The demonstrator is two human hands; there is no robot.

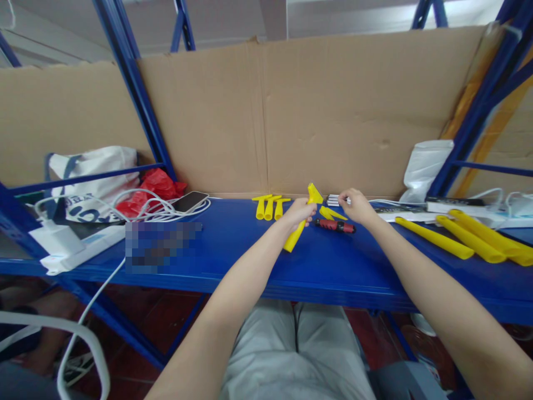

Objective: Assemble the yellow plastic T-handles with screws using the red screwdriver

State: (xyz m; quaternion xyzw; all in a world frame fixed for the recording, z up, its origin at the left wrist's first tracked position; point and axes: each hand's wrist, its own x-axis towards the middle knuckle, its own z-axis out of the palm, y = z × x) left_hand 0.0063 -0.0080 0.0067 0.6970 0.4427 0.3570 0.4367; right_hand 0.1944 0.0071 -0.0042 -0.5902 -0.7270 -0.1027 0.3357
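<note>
My left hand (302, 212) is wrapped round a yellow plastic tool with a tubular handle (295, 238) and a wedge-shaped head, held at a slant over the blue shelf. To its right, my right hand (353, 204) has thumb and fingers brought together; whatever they may pinch is too small to make out. Beside that hand lie some small white-and-dark pieces (332, 200). A loose yellow part (331, 213) lies between my hands. In front of it rests a red and black screwdriver-like tool (335, 225).
Several yellow T-shaped tools (268, 209) lie left of my hands. Long yellow tubes (474, 239) lie at the right. A phone (190, 202), white cables, a power strip (89, 248) and a cloth bag (95, 180) occupy the left. A cardboard wall (312, 111) closes the back.
</note>
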